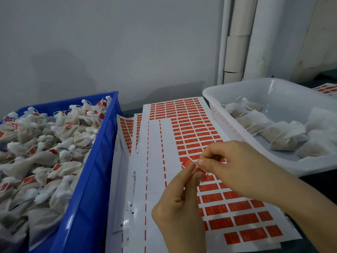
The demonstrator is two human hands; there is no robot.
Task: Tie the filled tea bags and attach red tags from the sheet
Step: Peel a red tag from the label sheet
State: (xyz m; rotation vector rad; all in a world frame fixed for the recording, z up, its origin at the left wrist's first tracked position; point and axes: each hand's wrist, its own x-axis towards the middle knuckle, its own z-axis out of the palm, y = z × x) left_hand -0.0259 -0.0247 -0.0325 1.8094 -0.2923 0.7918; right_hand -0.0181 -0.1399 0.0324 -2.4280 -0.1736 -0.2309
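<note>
Above the tag sheet (189, 125), our left hand (177, 207) and right hand (235, 167) pinch one peeled red tag (187, 163) between fingertips. We risk its adhesive folding onto itself or our fingers, with no tea bag string visible here.

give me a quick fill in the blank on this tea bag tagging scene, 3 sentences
1. The tied, tagged tea bags are piled in the ____ crate.
2. The untagged tea bags lie in the ____ tub.
3. The left hand and right hand pinch one red ____ above the sheet.

Missing words: blue; white; tag
</note>
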